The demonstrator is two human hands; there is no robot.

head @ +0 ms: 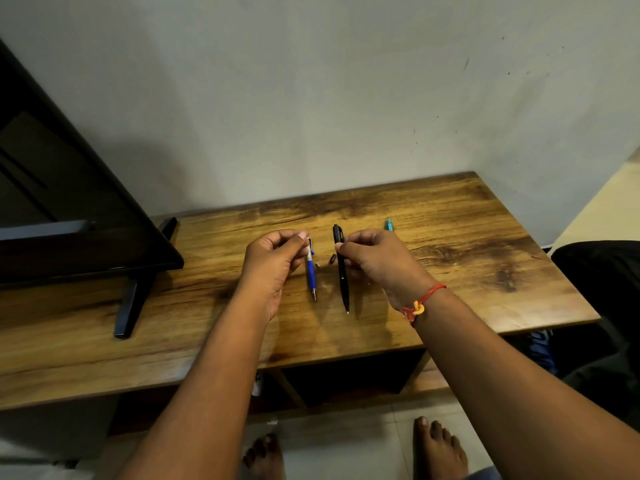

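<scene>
Two pens sit side by side over the wooden table [450,265], tips pointing toward me. My left hand [272,265] has its fingers curled, and its thumb and fingertips pinch the silver top end of the blue pen [311,273]. My right hand [379,263], with a red thread on the wrist, pinches the upper part of the black pen [343,275]. Between the pens lie two small loose parts [331,259]. A teal pen [388,224] pokes out behind my right hand, mostly hidden. I cannot tell whether the two held pens touch the tabletop.
A black screen [69,209] stands on the table's left, its stand foot [133,299] reaching toward the front edge. A wall closes the back. A dark object [599,271] sits past the right edge. My bare feet are on the tiled floor below.
</scene>
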